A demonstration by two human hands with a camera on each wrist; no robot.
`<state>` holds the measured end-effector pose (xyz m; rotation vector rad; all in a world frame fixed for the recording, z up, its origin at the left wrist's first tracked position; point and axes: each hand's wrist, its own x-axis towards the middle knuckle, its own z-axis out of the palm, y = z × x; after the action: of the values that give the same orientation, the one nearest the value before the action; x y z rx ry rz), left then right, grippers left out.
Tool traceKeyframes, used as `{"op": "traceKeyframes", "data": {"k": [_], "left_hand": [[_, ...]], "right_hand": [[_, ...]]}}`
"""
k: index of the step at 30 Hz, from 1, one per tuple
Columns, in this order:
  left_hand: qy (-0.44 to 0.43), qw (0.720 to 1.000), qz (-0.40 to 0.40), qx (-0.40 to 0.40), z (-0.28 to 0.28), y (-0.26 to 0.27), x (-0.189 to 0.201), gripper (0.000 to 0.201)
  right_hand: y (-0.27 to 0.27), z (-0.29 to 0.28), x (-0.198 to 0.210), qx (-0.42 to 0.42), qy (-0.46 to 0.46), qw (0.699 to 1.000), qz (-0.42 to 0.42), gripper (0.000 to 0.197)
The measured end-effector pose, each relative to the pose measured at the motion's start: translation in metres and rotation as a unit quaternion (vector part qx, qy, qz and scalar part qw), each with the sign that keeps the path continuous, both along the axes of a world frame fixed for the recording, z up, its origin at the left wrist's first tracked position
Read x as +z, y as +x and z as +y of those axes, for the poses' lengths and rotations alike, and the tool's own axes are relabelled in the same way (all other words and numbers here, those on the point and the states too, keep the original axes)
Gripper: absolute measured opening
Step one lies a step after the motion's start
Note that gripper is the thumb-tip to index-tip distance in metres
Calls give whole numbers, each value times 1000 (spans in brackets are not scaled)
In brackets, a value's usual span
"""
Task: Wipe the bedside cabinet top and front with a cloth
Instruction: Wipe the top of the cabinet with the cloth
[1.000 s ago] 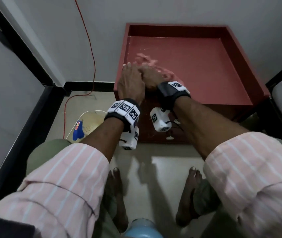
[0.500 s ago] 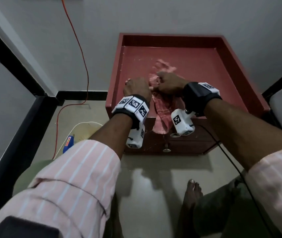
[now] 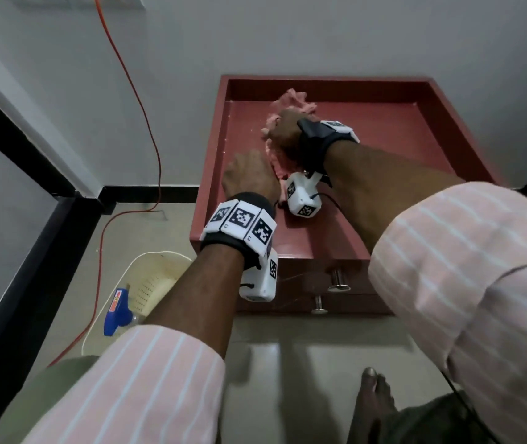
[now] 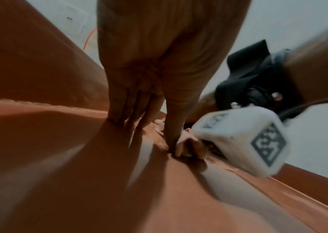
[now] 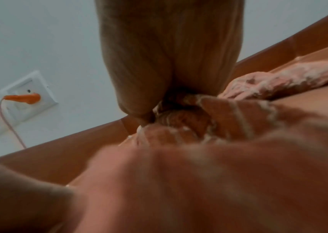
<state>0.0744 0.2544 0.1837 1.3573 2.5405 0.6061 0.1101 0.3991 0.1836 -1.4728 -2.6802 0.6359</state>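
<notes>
Right hand (image 3: 287, 129) grasps cloth (image 3: 291, 102) on cabinet (image 3: 416, 145); left hand (image 3: 251, 174) flat, released; basket (image 3: 146, 283) beside

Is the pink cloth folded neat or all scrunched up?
Scrunched up. The pink fluffy cloth bunches in rumpled folds under the right hand on the red cabinet top.

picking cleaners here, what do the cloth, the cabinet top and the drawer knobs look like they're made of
Cloth: pink, fluffy and bunched, probably terry or microfibre.
Cabinet top: reddish-brown with a soft sheen and a raised rim, likely painted or laminated wood; which one is unclear.
Drawer knobs: shiny and silvery, apparently polished metal.
</notes>
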Motion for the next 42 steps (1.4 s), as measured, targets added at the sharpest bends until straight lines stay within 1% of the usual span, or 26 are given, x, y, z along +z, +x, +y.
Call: {"op": "traceKeyframes", "data": {"k": [2,4,6,8,10,12,13,14,17,19,20,22,24,26,28,29,30,31,32,33,34,35,36,38,40,42], "left_hand": [[15,1000,8,-3,1,-3,-2,16],[23,1000,8,2,2,-6,-4,17],[21,1000,-1,5,4,-9,-6,16],[19,1000,-20,10,8,-13,-8,19],[19,999,-38,18,12,-16,-9,25],[16,998,-51,30,13,-17,-11,28],[16,998,-56,37,12,-17,-13,29],[22,997,-59,42,11,-17,-13,30],[25,997,-60,45,11,-16,-11,33],[18,998,-57,37,9,-14,-7,34],[14,998,-55,30,6,-11,-5,34],[9,998,-58,19,-1,-7,-1,31],[4,998,-64,14,-7,-1,0,28],[0,998,-64,15,-12,3,4,31],[-12,998,-61,11,-17,6,9,48],[-22,998,-57,7,-18,6,11,59],[-31,998,-50,4,-19,4,13,67],[-39,998,-45,5,-20,3,13,73],[-41,998,-45,9,-19,1,13,75],[-35,998,-46,15,-18,-2,12,70],[-27,998,-47,23,-18,-5,12,61],[-21,998,-45,26,-17,-8,13,49],[-21,999,-42,26,-16,-9,14,38],[-21,999,-36,18,-11,-13,16,28],[-26,999,-35,10,-7,-16,15,29],[-33,999,-37,8,-2,-19,12,33]], "right_hand": [[-21,2,3,60,7,998,0,47],[-39,6,3,55,-4,998,27,58],[-54,19,-2,39,-27,998,40,62],[-65,28,-2,29,-37,996,71,58],[-76,36,-4,17,-10,995,95,50],[-82,37,-2,8,33,997,73,43],[-84,35,-3,8,41,997,64,44],[-86,33,0,12,38,997,66,47],[-90,28,2,36,36,998,30,54],[-86,20,2,59,46,997,7,53],[-81,13,3,68,44,997,17,50],[-70,2,-1,84,16,994,64,47],[-50,-8,-7,112,-52,986,110,45],[-30,-17,-10,157,-131,968,146,38],[-13,-25,-10,192,-215,946,151,27],[-7,-28,-9,205,-246,937,142,24],[-3,-29,-7,217,-255,934,123,23],[-5,-28,-6,225,-238,939,105,25],[-8,-24,-6,226,-198,951,76,30],[-14,-21,-7,226,-131,964,48,38],[-22,-18,-11,215,-54,975,17,47],[-30,-15,-14,191,0,982,-1,53],[-39,-12,-16,162,30,986,-12,58],[-55,-3,-19,121,56,991,-26,61],[-69,7,-20,90,60,994,-21,61],[-80,20,-21,66,65,996,-10,55]]}}
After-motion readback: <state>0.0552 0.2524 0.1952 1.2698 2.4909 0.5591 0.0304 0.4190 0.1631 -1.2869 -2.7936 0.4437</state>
